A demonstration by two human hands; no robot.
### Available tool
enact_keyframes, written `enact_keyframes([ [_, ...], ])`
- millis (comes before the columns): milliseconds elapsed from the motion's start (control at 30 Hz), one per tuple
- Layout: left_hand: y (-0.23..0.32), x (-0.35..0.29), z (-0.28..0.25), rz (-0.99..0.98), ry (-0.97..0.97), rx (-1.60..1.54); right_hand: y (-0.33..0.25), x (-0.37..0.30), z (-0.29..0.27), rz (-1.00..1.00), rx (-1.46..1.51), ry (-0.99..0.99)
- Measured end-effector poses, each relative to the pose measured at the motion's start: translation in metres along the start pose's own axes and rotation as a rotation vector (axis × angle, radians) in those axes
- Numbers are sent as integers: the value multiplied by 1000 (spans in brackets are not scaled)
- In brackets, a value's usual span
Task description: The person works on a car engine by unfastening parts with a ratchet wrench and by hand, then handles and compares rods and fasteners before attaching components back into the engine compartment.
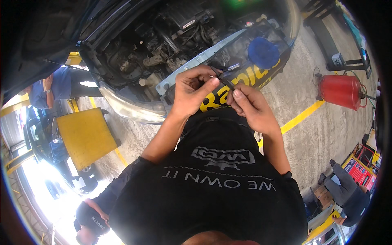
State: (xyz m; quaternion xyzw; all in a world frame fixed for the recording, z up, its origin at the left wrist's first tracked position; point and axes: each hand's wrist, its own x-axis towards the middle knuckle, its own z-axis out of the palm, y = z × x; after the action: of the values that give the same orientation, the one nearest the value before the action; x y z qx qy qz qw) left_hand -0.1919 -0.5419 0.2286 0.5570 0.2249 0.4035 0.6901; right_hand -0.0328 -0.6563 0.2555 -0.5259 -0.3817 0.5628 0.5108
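In front of my chest, over the front edge of a car's open engine bay point(163, 51), both hands meet at a thin dark strip-like piece point(227, 83). My left hand point(190, 91) pinches its upper end between thumb and fingers. The lower end sits between the thumb and curled fingers of my right hand point(254, 107). What kind of part it is, I cannot make out. Just beyond the fingertips, a small shiny metal cylinder point(233, 67), perhaps a socket, lies on or near a dark cover with yellow lettering point(213, 99) draped over the car's front.
A round blue item point(263, 53) rests on the cover's right side. Left stands a yellow-topped cart point(86, 136); right, a red tank point(339, 92) on the concrete floor. Other people are at the left point(55, 87), lower left point(90, 220) and lower right point(349, 196).
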Motion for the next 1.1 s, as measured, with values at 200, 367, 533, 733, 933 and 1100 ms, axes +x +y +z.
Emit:
enact_keyframes([
  [200,-4,-6,2,-75,17,-24,-2,0,1,-2,31,-22],
  [367,-8,-18,12,-167,-55,-168,-2,5,2,90,101,-43],
  [533,1,-10,5,-179,-110,-75,-8,10,3,144,181,-93],
  [733,15,-11,-3,-72,-221,140,-13,4,6,108,48,-128],
  [933,5,-36,13,-108,-53,6,-16,-6,14,115,25,-99],
  [1100,6,-33,14,-38,17,22,-19,-3,10,138,54,-119],
])
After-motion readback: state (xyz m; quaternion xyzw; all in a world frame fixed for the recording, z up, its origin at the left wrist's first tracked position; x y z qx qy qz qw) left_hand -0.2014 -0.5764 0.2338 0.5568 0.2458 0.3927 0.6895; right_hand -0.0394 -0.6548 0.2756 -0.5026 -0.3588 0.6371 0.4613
